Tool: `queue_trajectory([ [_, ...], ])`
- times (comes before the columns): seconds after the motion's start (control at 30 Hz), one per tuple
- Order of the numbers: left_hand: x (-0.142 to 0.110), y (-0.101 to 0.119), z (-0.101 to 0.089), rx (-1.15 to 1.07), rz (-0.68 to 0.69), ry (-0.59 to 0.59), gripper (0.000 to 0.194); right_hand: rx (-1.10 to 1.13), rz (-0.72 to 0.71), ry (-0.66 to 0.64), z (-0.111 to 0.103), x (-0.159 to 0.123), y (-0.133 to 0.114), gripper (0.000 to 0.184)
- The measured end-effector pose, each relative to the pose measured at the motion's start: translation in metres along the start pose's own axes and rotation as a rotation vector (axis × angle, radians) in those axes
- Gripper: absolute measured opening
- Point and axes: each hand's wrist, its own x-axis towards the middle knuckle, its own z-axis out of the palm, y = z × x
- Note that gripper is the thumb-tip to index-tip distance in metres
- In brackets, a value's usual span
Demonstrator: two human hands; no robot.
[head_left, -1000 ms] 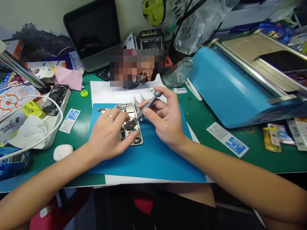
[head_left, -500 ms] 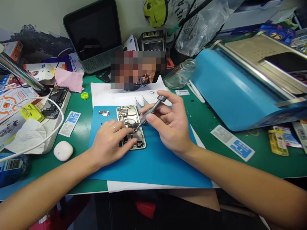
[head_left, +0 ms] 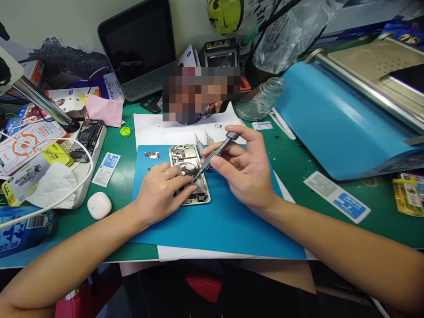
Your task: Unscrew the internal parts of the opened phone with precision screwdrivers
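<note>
An opened phone [head_left: 202, 194] lies on the blue mat [head_left: 212, 229], with its inner parts exposed. My left hand [head_left: 162, 190] is laid over the phone's left side, holding it, with index finger and thumb reaching across it beside the driver tip. Its other fingertips are hidden. My right hand [head_left: 250, 170] grips a grey precision screwdriver [head_left: 215, 157], index finger on its top cap. The screwdriver is tilted, and its tip points into the phone by my left index finger. A small metal phone part [head_left: 152, 155] lies on the mat left of the phone.
Two more screwdrivers [head_left: 209, 139] lie behind the phone. A glass jar [head_left: 260, 100] lies tilted beside a large blue machine [head_left: 344, 128] at right. A white earbud case [head_left: 99, 206], a green cap [head_left: 125, 131], boxes and a white cable [head_left: 86, 154] occupy the left.
The view has turned slightly left, so everything sits a little further right. Both hands and the screwdriver keep nearly the same place over the phone.
</note>
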Motion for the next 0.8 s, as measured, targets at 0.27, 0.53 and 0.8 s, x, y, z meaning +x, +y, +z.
queue_trajectory([
  [0.27, 0.0009, 0.0004, -0.0008, -0.008, -0.012, -0.020, 0.022, -0.002, 0.018, -0.006, 0.0006, 0.0008, -0.0008, 0.050],
  [0.53, 0.0012, 0.0004, 0.0002, -0.005, -0.007, 0.002, 0.019, 0.022, -0.012, -0.018, 0.0000, 0.0013, 0.0012, 0.048],
  [0.8, 0.0013, 0.0024, -0.0002, -0.008, -0.024, -0.002, 0.021, 0.019, -0.013, -0.028, -0.0008, 0.0012, 0.0022, 0.048],
])
